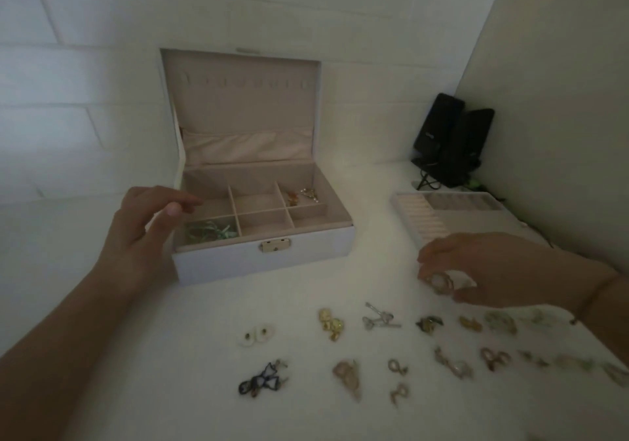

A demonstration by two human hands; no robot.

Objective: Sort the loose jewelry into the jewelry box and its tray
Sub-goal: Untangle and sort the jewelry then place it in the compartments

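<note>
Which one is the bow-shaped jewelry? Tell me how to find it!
Start at the open white jewelry box and look down past its front to the loose pieces on the white table. The bow lies at the left end of the nearest row. It is the only dark blue piece; its neighbours are pale or gold.
</note>
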